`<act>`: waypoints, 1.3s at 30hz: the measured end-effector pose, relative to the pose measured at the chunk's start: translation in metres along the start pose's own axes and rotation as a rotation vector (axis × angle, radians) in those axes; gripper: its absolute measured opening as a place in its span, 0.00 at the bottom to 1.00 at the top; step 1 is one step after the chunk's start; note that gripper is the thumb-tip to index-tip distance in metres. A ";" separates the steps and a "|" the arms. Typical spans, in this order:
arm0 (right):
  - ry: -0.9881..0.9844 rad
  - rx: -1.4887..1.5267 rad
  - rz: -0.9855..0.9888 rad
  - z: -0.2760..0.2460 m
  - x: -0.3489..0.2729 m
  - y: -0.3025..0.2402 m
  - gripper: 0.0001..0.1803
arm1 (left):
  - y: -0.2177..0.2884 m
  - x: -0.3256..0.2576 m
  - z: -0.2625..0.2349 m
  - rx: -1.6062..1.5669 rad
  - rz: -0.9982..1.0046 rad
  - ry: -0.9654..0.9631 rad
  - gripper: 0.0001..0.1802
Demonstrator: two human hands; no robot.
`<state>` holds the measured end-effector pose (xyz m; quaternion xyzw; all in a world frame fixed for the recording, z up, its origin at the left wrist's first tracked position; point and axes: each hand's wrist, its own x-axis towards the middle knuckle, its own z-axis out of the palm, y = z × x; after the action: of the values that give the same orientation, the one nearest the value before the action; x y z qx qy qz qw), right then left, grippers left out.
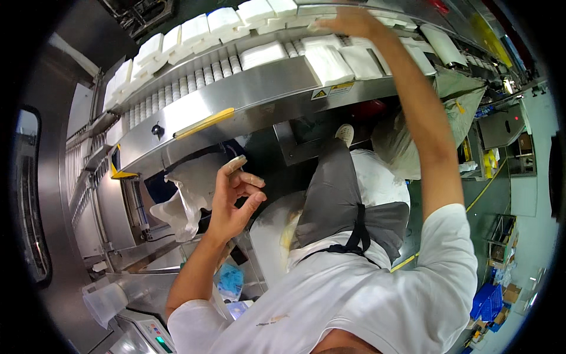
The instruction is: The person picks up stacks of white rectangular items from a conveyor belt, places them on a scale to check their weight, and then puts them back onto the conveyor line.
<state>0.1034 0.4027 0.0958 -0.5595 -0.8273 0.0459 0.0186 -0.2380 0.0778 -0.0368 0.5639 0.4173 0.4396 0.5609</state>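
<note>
My left hand (234, 197) is raised in front of the conveyor's near side. Its fingers are loosely bent and apart, with pale coverings on some fingertips, and it holds nothing. My right arm stretches across the conveyor, and my right hand (351, 23) is over its far lane, fingers reaching left and spread beside the white stacks there. A row of folded white pads (224, 22) runs along that far lane. Nearer to me, white stacks (328, 64) lie on the near lane, and another flat stack (263, 54) rests further left on the rollers (199, 78).
The conveyor's metal side rail (236, 97) carries a yellow strip (204, 123). Below it hangs a white plastic bag (184, 206). A large greyish sack (407, 135) stands at right. A scale (144, 330) and a clear plastic jug (106, 304) are at lower left. Blue crates (487, 302) sit far right.
</note>
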 end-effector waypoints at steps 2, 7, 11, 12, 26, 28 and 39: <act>-0.088 -0.152 -0.025 -0.012 0.016 0.013 0.28 | 0.001 0.003 0.001 0.033 -0.003 -0.032 0.40; -0.044 -0.281 -0.155 -0.008 0.033 0.018 0.26 | 0.005 0.006 0.003 0.042 -0.026 -0.078 0.41; -0.004 -0.354 -0.207 0.005 0.050 0.007 0.24 | -0.005 0.001 0.006 0.072 -0.033 -0.060 0.41; 0.001 -0.380 -0.203 0.002 0.051 0.002 0.24 | -0.001 -0.001 0.007 0.073 -0.040 -0.053 0.41; 0.041 -0.554 -0.192 -0.016 0.023 -0.015 0.19 | 0.004 -0.001 0.016 0.099 0.014 -0.100 0.40; 0.049 -0.610 -0.226 -0.028 0.003 -0.008 0.18 | 0.008 -0.001 0.014 0.089 -0.027 -0.125 0.39; 0.609 -0.185 -0.596 0.052 -0.078 -0.066 0.21 | 0.008 0.002 0.009 0.114 0.001 -0.237 0.41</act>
<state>0.0671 0.3029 0.0521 -0.2837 -0.9101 -0.2027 0.2239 -0.2287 0.0766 -0.0288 0.6433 0.3721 0.3455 0.5730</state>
